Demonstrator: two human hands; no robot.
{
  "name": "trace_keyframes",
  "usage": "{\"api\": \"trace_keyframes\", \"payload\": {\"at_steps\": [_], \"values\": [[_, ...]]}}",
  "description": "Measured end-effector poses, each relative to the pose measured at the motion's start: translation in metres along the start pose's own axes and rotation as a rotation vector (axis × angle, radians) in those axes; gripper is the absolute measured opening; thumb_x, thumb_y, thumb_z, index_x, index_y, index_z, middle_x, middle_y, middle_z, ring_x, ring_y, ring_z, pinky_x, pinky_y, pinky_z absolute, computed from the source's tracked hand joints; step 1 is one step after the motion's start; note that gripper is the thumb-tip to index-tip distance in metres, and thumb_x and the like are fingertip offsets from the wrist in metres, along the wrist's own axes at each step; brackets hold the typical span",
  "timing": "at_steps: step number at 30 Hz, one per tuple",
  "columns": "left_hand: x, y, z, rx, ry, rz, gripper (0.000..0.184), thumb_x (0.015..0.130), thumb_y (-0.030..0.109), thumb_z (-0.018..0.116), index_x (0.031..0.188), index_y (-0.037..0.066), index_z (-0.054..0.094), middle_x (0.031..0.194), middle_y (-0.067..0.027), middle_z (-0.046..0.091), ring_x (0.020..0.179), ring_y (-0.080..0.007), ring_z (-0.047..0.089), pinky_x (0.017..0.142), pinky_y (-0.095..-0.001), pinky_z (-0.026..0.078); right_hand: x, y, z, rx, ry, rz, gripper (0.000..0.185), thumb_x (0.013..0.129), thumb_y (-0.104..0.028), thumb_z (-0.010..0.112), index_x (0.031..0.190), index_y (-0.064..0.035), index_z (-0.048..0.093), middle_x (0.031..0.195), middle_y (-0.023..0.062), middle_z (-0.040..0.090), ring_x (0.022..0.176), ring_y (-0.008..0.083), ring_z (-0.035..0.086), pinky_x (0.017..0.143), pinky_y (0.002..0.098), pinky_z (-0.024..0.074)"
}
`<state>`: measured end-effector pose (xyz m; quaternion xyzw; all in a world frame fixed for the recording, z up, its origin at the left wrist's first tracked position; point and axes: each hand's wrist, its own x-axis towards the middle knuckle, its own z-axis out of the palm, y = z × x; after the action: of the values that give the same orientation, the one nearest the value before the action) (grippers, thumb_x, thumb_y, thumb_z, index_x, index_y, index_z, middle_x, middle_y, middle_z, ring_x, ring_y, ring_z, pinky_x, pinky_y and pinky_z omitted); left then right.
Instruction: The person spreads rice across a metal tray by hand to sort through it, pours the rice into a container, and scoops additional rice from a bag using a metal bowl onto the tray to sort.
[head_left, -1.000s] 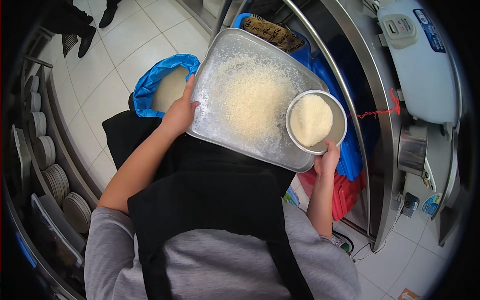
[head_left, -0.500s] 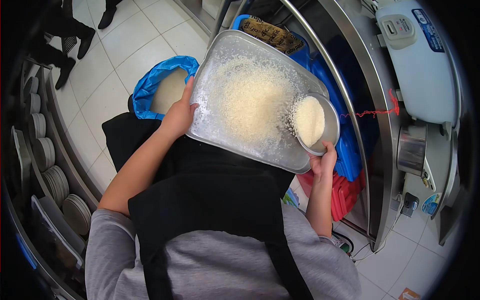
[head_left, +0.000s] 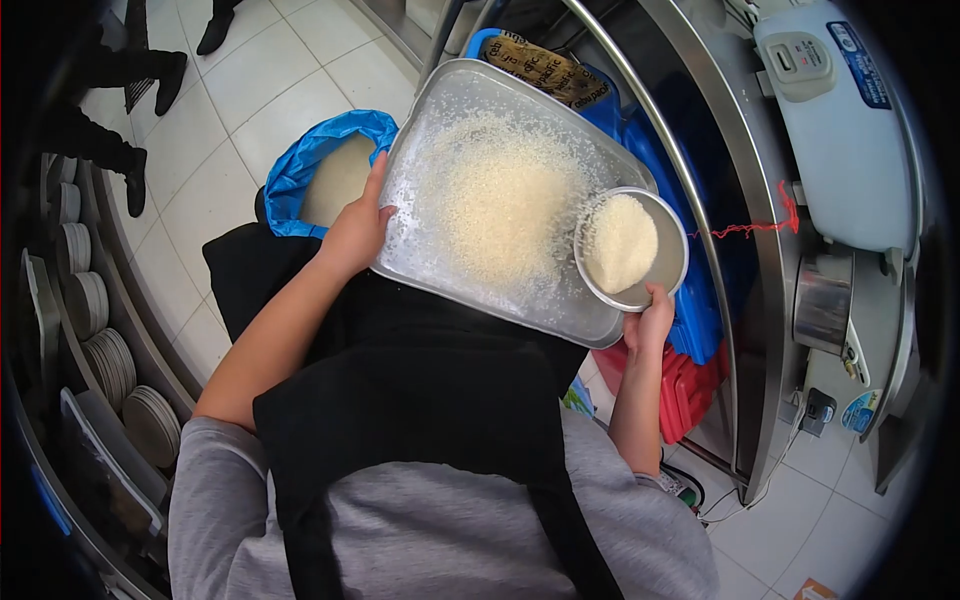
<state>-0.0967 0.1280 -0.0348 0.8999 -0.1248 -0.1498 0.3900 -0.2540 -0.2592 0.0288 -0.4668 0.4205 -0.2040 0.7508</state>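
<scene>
The left hand (head_left: pixel 355 235) has its grip closed on the 9 o'clock edge of a metal tray (head_left: pixel 415 250), thumb over the rim. Whether anything props the tray from below is hidden; if that grip slackened, or the wrist dropped, the loose rice (head_left: pixel 510 205) could slide towards 8 o'clock and over the edge. On the right, the right hand (head_left: pixel 650 318) has a metal bowl (head_left: pixel 665 262) pinched at its 5 o'clock rim — thumb on top, fingers mostly out of sight. The bowl's mound of rice (head_left: pixel 622 243) leans towards 9 o'clock, so a quick jerk of that wrist could throw grains past the tray, and a weak pinch could let the bowl twist.

As for containers, furthest left a blue bag (head_left: pixel 288 180) stands at 9 o'clock from the tray, its mouth wide and pale contents (head_left: pixel 338 185) inside, probably rice too. Next, the tray carries a broad heap at its middle — thinning to scattered grains by the rim. Last, the bowl sits over the tray's 4 o'clock corner, well filled; contact between the two cannot be told.
</scene>
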Motion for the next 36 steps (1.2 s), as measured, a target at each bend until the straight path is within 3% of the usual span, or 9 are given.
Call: {"api": "trace_keyframes", "payload": {"at_steps": [9, 12, 16, 18, 23, 26, 29, 32, 36], "values": [[-0.001, -0.004, 0.002, 0.018, 0.010, 0.027, 0.078, 0.092, 0.013, 0.054, 0.150, 0.014, 0.003, 0.086, -0.0319, 0.062, 0.081, -0.0463, 0.062, 0.072, -0.0506, 0.046, -0.005, -0.006, 0.006, -0.207, -0.058, -0.175, 0.034, 0.083, -0.006, 0.049, 0.116, 0.0016, 0.049, 0.112, 0.0155, 0.057, 0.097, 0.0287, 0.062, 0.078, 0.0420, 0.0549], [0.001, -0.003, 0.002, 0.014, 0.021, 0.039, 0.078, 0.092, 0.013, 0.054, 0.150, 0.015, 0.003, 0.085, -0.0317, 0.063, 0.080, -0.0462, 0.062, 0.072, -0.0503, 0.046, 0.001, -0.007, 0.003, 0.002, -0.047, 0.107, 0.031, 0.082, -0.004, 0.048, 0.113, 0.0025, 0.051, 0.109, 0.0145, 0.059, 0.095, 0.0269, 0.062, 0.078, 0.0380, 0.0547], [-0.001, -0.003, 0.001, 0.022, 0.009, 0.029, 0.077, 0.092, 0.013, 0.054, 0.150, 0.015, 0.003, 0.086, -0.0315, 0.063, 0.080, -0.0461, 0.062, 0.071, -0.0502, 0.046, 0.004, 0.000, -0.002, -0.236, -0.057, -0.208, 0.037, 0.082, -0.005, 0.049, 0.118, 0.0019, 0.048, 0.109, 0.0147, 0.059, 0.095, 0.0283, 0.063, 0.079, 0.0420, 0.0544], [0.000, -0.002, 0.001, 0.012, 0.010, 0.038, 0.077, 0.092, 0.013, 0.054, 0.150, 0.015, 0.003, 0.086, -0.0316, 0.063, 0.080, -0.0461, 0.062, 0.072, -0.0502, 0.046, 0.007, -0.001, -0.005, 0.014, -0.081, 0.107, 0.038, 0.082, -0.006, 0.050, 0.119, 0.0017, 0.047, 0.111, 0.0155, 0.058, 0.098, 0.0292, 0.062, 0.079, 0.0438, 0.0542], [0.000, -0.003, 0.000, 0.018, -0.010, 0.014, 0.078, 0.092, 0.013, 0.054, 0.150, 0.015, 0.002, 0.088, -0.0321, 0.062, 0.082, -0.0463, 0.062, 0.073, -0.0504, 0.047, 0.000, 0.006, 0.007, -0.171, -0.062, -0.151, 0.037, 0.083, -0.007, 0.050, 0.119, 0.0013, 0.047, 0.114, 0.0162, 0.057, 0.099, 0.0295, 0.061, 0.079, 0.0459, 0.0540], [0.001, -0.005, 0.002, 0.017, 0.007, 0.040, 0.078, 0.092, 0.013, 0.054, 0.150, 0.015, 0.002, 0.088, -0.0323, 0.062, 0.083, -0.0467, 0.062, 0.074, -0.0509, 0.046, -0.004, 0.003, 0.015, 0.025, -0.047, 0.108, 0.038, 0.083, -0.005, 0.049, 0.120, 0.0019, 0.047, 0.113, 0.0154, 0.057, 0.098, 0.0273, 0.061, 0.082, 0.0413, 0.0531], [0.000, 0.000, -0.001, 0.014, -0.018, 0.039, 0.079, 0.091, 0.012, 0.054, 0.150, 0.016, 0.002, 0.088, -0.0323, 0.062, 0.083, -0.0477, 0.061, 0.074, -0.0511, 0.047, -0.008, 0.005, 0.025, -0.194, -0.115, -0.159, 0.039, 0.083, -0.003, 0.048, 0.122, 0.0007, 0.046, 0.111, 0.0145, 0.058, 0.098, 0.0267, 0.061, 0.079, 0.0398, 0.0531], [0.001, 0.004, -0.004, 0.028, -0.021, 0.040, 0.079, 0.091, 0.012, 0.055, 0.150, 0.014, 0.003, 0.092, -0.0333, 0.062, 0.085, -0.0485, 0.061, 0.076, -0.0511, 0.047, -0.009, 0.002, 0.024, 0.052, -0.074, 0.153, 0.038, 0.083, -0.004, 0.048, 0.121, 0.0004, 0.047, 0.110, 0.0138, 0.058, 0.097, 0.0254, 0.061, 0.079, 0.0386, 0.0532], [-0.001, 0.014, -0.007, 0.138, 0.011, 0.047, 0.077, 0.087, 0.011, 0.059, 0.149, 0.009, 0.015, 0.121, -0.0287, 0.052, 0.105, -0.0436, 0.056, 0.088, -0.0457, 0.046, -0.013, 0.003, 0.037, -0.130, -0.075, -0.103, 0.035, 0.083, -0.006, 0.050, 0.117, 0.0007, 0.049, 0.108, 0.0151, 0.058, 0.097, 0.0253, 0.061, 0.079, 0.0373, 0.0539]]}}
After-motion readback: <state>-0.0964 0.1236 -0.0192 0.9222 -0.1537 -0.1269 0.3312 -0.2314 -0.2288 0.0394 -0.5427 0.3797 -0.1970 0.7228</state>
